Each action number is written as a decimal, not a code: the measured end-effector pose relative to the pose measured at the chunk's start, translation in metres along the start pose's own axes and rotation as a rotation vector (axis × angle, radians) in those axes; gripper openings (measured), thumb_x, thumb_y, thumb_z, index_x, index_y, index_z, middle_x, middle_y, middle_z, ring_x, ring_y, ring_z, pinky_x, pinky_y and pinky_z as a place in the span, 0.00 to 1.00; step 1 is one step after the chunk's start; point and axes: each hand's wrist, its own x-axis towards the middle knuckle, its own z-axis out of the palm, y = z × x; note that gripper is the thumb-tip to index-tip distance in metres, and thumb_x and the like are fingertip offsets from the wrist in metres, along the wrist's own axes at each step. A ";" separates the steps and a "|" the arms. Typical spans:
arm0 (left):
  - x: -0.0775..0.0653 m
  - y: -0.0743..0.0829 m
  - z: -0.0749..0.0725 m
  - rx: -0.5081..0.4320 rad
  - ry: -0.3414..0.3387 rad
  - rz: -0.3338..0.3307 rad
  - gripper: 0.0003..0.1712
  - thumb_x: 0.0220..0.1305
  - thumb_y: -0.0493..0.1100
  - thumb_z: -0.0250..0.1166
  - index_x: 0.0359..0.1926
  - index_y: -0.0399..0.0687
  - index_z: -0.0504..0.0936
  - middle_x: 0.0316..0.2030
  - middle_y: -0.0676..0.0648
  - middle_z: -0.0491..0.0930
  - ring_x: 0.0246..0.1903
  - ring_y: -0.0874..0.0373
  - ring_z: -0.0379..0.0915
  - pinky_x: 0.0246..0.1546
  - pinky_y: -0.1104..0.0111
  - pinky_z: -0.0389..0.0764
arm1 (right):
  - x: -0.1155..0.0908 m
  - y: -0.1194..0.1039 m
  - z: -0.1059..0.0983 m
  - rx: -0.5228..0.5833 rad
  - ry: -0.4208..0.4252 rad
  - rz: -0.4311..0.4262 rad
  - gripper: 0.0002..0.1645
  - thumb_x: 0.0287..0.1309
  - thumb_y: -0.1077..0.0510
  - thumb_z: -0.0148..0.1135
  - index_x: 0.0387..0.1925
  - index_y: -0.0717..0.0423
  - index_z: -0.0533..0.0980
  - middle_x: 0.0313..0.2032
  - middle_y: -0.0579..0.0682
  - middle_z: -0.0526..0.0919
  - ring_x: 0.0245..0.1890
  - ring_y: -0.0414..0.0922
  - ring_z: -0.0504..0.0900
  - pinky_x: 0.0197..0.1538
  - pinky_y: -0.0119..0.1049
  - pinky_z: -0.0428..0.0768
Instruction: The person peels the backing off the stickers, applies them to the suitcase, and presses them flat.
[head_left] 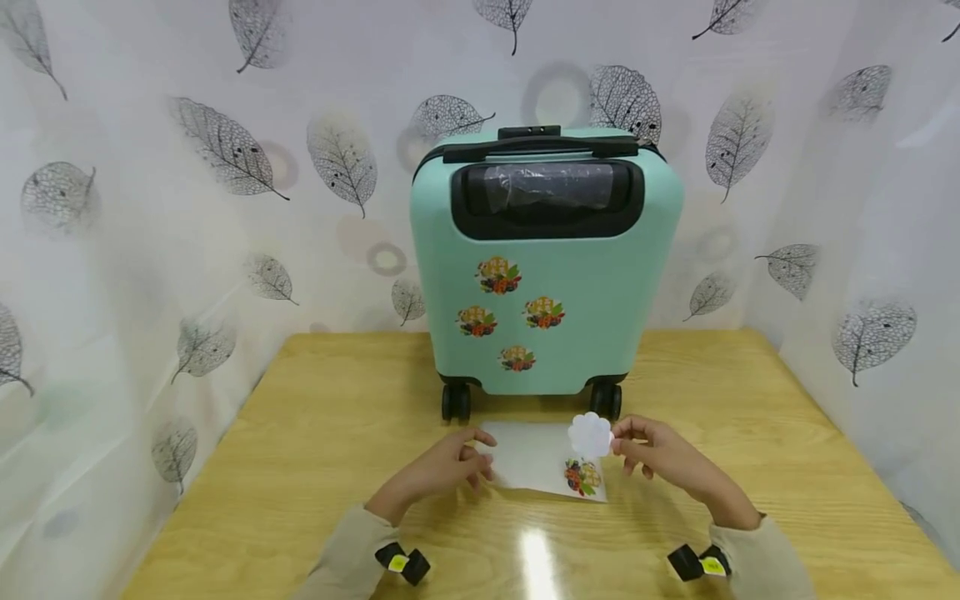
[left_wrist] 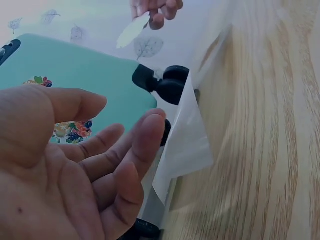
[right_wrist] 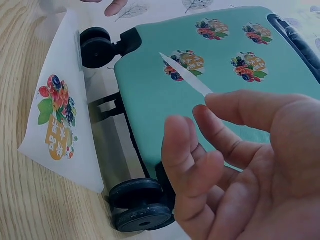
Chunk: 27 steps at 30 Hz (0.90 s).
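In the head view, my right hand pinches a scalloped sticker between thumb and forefinger, its plain white back turned up. The right wrist view shows that sticker nearly edge-on. Under it lies a white sticker sheet with one printed fruit sticker at its lower right corner. My left hand is by the sheet's left edge, fingers loosely bent; in the left wrist view the hand holds nothing. Behind stands an upright mint-green suitcase bearing several fruit stickers.
The suitcase's black wheels stand on the wooden table, just behind the sheet. A leaf-patterned curtain hangs at the back and both sides. Cuffs of beige sleeves and black wrist straps show at the front.
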 end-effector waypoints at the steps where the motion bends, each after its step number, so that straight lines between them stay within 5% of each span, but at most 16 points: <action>1: 0.000 0.001 0.000 -0.003 0.007 0.011 0.21 0.73 0.44 0.53 0.60 0.35 0.68 0.37 0.39 0.84 0.32 0.46 0.82 0.38 0.62 0.79 | 0.000 0.000 0.000 -0.002 0.007 0.005 0.19 0.70 0.53 0.52 0.49 0.68 0.68 0.41 0.60 0.74 0.29 0.47 0.80 0.26 0.33 0.72; 8: 0.002 0.012 -0.001 -0.048 0.032 0.047 0.20 0.74 0.45 0.51 0.59 0.37 0.70 0.39 0.42 0.84 0.35 0.52 0.82 0.29 0.68 0.70 | 0.004 -0.002 0.000 -0.022 0.044 -0.031 0.22 0.70 0.54 0.52 0.53 0.69 0.68 0.41 0.64 0.75 0.29 0.45 0.80 0.25 0.33 0.72; 20: 0.015 0.042 0.004 -0.079 0.033 0.119 0.16 0.73 0.47 0.53 0.56 0.47 0.75 0.41 0.44 0.84 0.33 0.61 0.80 0.31 0.66 0.73 | 0.011 -0.016 0.005 -0.064 0.081 -0.106 0.24 0.71 0.56 0.51 0.61 0.67 0.65 0.36 0.55 0.76 0.27 0.39 0.78 0.25 0.33 0.72; 27: 0.024 0.060 0.011 -0.094 0.046 0.127 0.19 0.72 0.49 0.55 0.55 0.43 0.75 0.40 0.42 0.84 0.32 0.62 0.79 0.30 0.68 0.72 | 0.013 -0.029 0.010 -0.104 0.097 -0.127 0.24 0.70 0.56 0.51 0.62 0.65 0.66 0.36 0.53 0.75 0.26 0.36 0.77 0.25 0.33 0.72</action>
